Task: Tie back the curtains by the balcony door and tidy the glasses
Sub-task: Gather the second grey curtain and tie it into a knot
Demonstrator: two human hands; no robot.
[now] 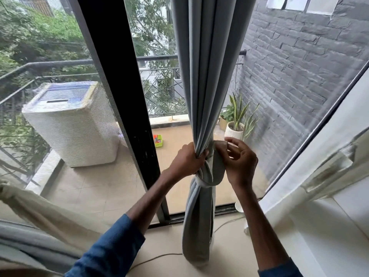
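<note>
head view: I am looking down through the one camera at a glazed balcony door, with both arms reaching forward from the bottom edge.
grey curtain [203,76]: it hangs in front of the glass just right of the black door frame [119,76], bunched into a narrow column. Its lower end rests on the pale indoor floor.
left hand [185,160]: I see its fingers curled round the bunched grey curtain at the narrowest point, gripping the folds from the left side.
tie-back band [217,168]: a grey cloth strip, looped round the grey curtain just under the left hand. One end runs up to the right hand.
right hand [241,158]: it is just right of the grey curtain, with thumb and fingers pinching the upper end of the tie-back band.
sleeves [111,248]: blue, ending well short of the wrists, so both forearms are bare.
cream curtain [40,208]: I see it draped across the lower left corner, well apart from the hands.
cable [155,257]: a thin cord on the indoor floor, running up to the foot of the grey curtain.
washing machine [73,120]: on the balcony left of the door frame, seen through a mesh screen.
potted plant [235,124]: long upright leaves in a white ribbed pot, on the balcony beside the dark brick wall [299,76].
green basket [158,141]: small, on the balcony tiles between the door frame and the grey curtain.
railing [157,56]: metal, along the far balcony edge, with trees beyond.
</note>
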